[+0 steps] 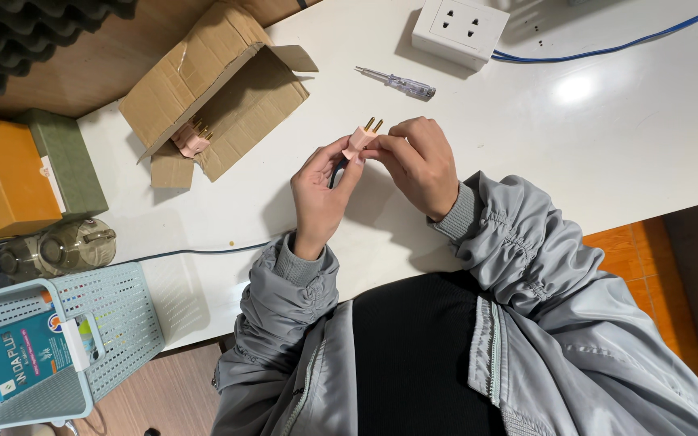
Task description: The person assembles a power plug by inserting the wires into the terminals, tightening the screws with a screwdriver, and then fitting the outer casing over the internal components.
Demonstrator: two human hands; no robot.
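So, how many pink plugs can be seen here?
At least 2. One pink plug is held between the left hand and the right hand. Another pink plug lies inside the open cardboard box; more may be hidden there.

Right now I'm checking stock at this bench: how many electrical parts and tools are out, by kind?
Pink plugs: 2 or more, one in both hands, at least one more in the cardboard box
White socket block: 1
Tester screwdriver: 1
Total: at least 4
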